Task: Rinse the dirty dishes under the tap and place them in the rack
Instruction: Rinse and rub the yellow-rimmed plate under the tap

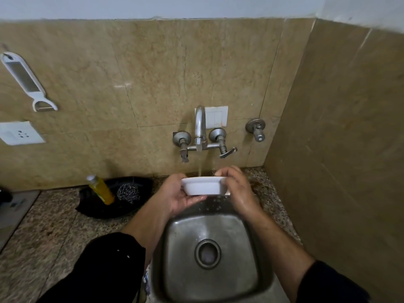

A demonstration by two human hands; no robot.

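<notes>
While water runs from the tap (200, 125), your left hand (178, 194) cups the bowl (204, 186) at its left end, fingers curled beneath, and your right hand (237, 191) clasps the right end, fingers over the rim. The bowl is over the sink (231, 250), near its back edge, mouth up, long axis seemingly left to right.

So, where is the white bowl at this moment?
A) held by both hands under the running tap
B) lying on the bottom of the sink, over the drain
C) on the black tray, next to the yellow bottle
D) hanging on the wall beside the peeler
A: the left hand and the right hand hold the white bowl by its sides above the sink, and the water stream from the tap comes down onto it.
</notes>
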